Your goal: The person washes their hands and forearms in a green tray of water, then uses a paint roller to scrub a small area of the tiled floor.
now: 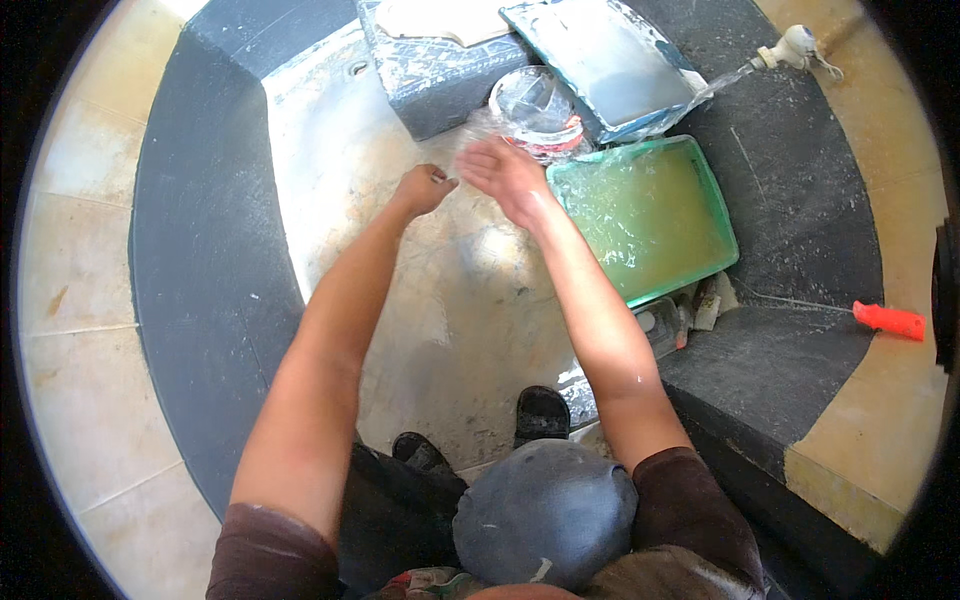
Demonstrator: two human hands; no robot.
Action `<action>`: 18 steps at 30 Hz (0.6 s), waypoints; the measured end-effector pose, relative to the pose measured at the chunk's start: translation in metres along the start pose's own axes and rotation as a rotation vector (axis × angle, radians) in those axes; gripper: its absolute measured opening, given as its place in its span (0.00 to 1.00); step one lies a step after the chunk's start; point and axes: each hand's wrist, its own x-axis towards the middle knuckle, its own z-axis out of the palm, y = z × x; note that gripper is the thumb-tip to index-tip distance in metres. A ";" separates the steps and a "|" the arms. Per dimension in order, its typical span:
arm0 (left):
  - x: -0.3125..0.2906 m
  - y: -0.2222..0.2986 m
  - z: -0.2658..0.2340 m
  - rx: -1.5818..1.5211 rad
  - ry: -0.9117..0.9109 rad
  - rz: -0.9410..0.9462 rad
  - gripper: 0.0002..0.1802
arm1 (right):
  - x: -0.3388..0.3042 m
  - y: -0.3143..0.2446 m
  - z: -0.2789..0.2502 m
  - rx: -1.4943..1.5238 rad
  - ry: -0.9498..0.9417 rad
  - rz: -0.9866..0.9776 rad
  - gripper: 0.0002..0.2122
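Both my arms reach forward over the wet, dirty basin floor [440, 300]. My left hand [426, 191] is curled closed above it; whatever its fingers hold, if anything, cannot be made out. Just to its right, my right hand [503, 180] has its fingers stretched out flat, slightly blurred, with nothing in them. Beyond the right hand stands a white bucket [535, 100] with clear plastic or water about its rim. Close beside the right wrist is a green tub [735, 240] full of cloudy yellowish-green water. Neither hand visibly grips the bucket or the tub.
Water runs from a tap [798, 48] past a blue-rimmed tray [640, 70]. A dark grey block [440, 90] carries a pale board [440, 15]. On the right ledge lies a red-handled tool [888, 320]. My sandalled feet [543, 412] and a grey rounded thing [545, 510] are below.
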 end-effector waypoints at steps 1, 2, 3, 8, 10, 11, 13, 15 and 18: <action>0.011 -0.010 -0.001 0.107 0.134 -0.025 0.33 | -0.002 -0.006 0.032 -0.162 -0.039 -0.094 0.27; 0.021 -0.019 -0.012 0.225 0.280 -0.055 0.33 | -0.002 -0.010 0.059 -0.316 -0.092 -0.197 0.25; 0.024 -0.008 -0.008 0.317 0.399 -0.073 0.34 | 0.006 -0.021 0.048 -0.688 -0.014 -0.353 0.22; -0.023 0.086 -0.082 0.090 0.076 -0.432 0.34 | -0.035 -0.037 -0.120 -0.949 0.349 -0.214 0.18; -0.039 0.073 -0.111 0.270 0.120 -0.435 0.35 | -0.046 -0.015 -0.219 -1.013 0.635 -0.095 0.17; -0.041 0.045 -0.120 0.325 0.124 -0.391 0.36 | -0.049 0.006 -0.267 -0.951 0.762 -0.095 0.16; -0.043 -0.012 -0.133 0.465 0.033 -0.301 0.37 | -0.045 0.036 -0.348 -0.631 0.937 0.096 0.17; -0.045 -0.038 -0.141 0.656 -0.169 -0.245 0.35 | -0.030 0.070 -0.368 -0.175 0.950 -0.024 0.17; -0.040 -0.029 -0.109 0.762 -0.272 -0.205 0.32 | -0.019 0.051 -0.368 -0.389 0.739 -0.164 0.13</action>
